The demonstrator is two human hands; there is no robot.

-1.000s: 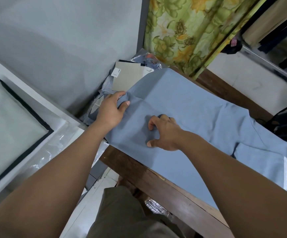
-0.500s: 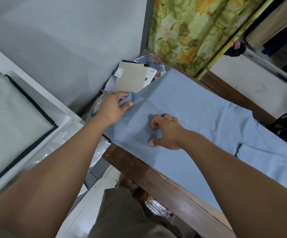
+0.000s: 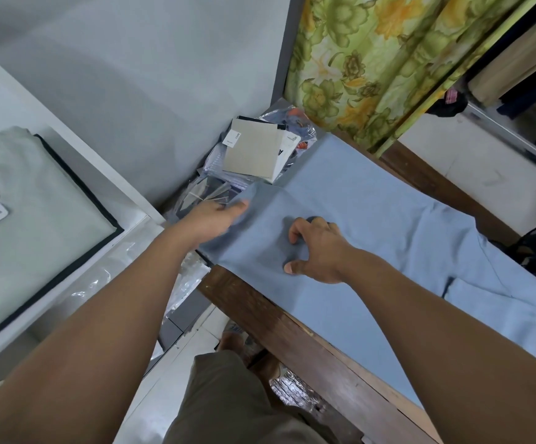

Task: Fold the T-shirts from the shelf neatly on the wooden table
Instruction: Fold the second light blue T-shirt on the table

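T-shirt [image 3: 372, 213], blue, on worktop [image 3: 292, 341]: left hand [image 3: 212, 217] still pinches hem, thumb now flatter, pulling it straight; right hand [image 3: 318, 251], fingers curled on cloth, grip unclear. Folding barely begun.

T-shirt [image 3: 372, 219]: light blue cloth, matt, fine even weave, lying smooth with few creases, white band at one edge; table [image 3: 292, 341]: dark brown wood, faint sheen, grain showing, front edge scuffed and chipped. Curtain [image 3: 372, 59]: thin printed cloth, matt, green and yellow floral; card [image 3: 254, 152]: grey paperboard, matt, plain; bags [image 3: 193, 280]: clear plastic, glossy, crinkled. Wall [image 3: 132, 75]: grey paint, matt, flat; shelf [image 3: 77, 155]: white board, smooth; floor [image 3: 170, 363]: white tiles, smooth, slight gloss; shorts [image 3: 228, 405]: olive cloth, matt.
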